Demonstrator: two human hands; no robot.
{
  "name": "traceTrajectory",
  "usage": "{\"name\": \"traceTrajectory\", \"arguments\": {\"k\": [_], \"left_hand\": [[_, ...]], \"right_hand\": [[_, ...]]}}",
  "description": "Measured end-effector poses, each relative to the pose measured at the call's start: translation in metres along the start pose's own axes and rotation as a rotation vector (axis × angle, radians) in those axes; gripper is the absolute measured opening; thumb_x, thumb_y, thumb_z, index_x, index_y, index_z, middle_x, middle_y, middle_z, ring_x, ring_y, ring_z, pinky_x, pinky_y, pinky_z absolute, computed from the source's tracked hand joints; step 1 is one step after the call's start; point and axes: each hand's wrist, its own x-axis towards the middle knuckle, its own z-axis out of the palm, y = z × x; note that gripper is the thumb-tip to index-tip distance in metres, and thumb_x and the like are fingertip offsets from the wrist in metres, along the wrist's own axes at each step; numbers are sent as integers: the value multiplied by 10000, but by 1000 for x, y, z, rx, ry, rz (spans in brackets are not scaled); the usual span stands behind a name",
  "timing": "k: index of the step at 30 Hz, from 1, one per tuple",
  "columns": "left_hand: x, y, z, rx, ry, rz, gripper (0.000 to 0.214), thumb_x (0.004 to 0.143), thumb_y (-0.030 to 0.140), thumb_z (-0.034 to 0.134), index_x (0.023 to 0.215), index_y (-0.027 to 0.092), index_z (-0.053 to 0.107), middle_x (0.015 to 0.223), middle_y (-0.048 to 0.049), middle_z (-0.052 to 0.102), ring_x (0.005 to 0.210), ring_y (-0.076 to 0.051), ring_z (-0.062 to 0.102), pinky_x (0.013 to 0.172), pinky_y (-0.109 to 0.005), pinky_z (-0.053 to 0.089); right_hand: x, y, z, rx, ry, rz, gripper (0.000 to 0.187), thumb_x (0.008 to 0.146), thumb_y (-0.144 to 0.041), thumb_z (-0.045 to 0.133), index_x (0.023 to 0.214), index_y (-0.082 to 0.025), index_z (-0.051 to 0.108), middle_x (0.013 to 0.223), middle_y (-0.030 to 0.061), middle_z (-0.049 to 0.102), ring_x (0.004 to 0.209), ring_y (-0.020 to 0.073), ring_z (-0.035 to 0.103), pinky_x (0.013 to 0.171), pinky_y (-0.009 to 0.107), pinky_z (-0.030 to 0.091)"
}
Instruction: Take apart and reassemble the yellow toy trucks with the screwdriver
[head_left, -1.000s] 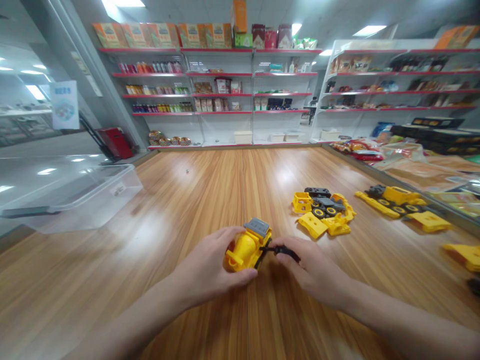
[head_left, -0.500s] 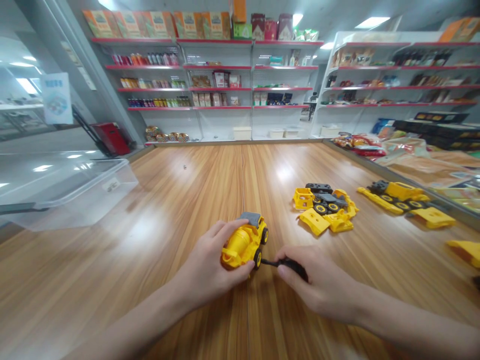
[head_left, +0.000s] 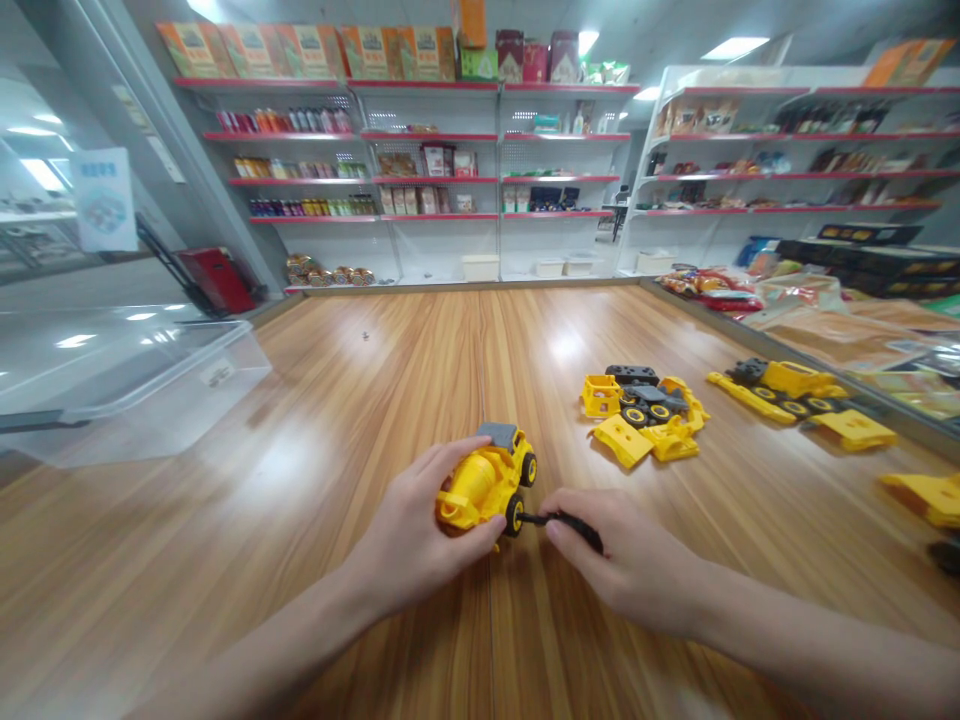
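A yellow toy cement mixer truck [head_left: 477, 488] with a grey cab roof sits on the wooden table, its black and yellow wheels facing right. Thumb and fingers of my left hand [head_left: 424, 520] are wrapped round its left side and rear. My right hand [head_left: 611, 545] grips the black handle of a screwdriver [head_left: 577, 526]. The screwdriver's shaft points left, and its tip meets the hub of the rear wheel [head_left: 514, 514]. Whether the tip sits in a screw is too small to tell.
Yellow and black toy truck parts [head_left: 649, 412] lie right of centre, with another partly built toy truck [head_left: 787, 385] and a yellow piece [head_left: 922, 497] farther right. A clear plastic bin [head_left: 217, 400] stands at left. Packaged goods [head_left: 712, 285] lie beyond the right edge; shelves [head_left: 427, 135] line the back.
The view has shifted slightly. My hands keep the same holds on the truck and screwdriver, and the right hand's grip has turned a little on the handle.
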Motion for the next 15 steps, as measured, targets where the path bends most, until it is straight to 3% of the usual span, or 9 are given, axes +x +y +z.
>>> {"name": "traceTrajectory", "arguments": {"k": [8, 15], "left_hand": [[-7, 12, 10, 41, -31, 87, 515, 782, 304, 703, 1253, 278, 498, 1134, -55, 588, 1017, -210, 607, 894, -357, 508], [-7, 8, 11, 0, 34, 41, 546, 725, 423, 773, 1188, 265, 531, 1096, -46, 635, 959, -215, 641, 830, -362, 540]], "right_hand": [[-5, 4, 13, -92, -96, 63, 288, 971, -219, 402, 708, -189, 514, 675, -4, 614, 604, 120, 550, 558, 237, 343], [-4, 10, 13, -278, -17, -66, 225, 932, -176, 436, 730, -182, 534, 729, 17, 608, 660, 139, 558, 600, 267, 348]]}}
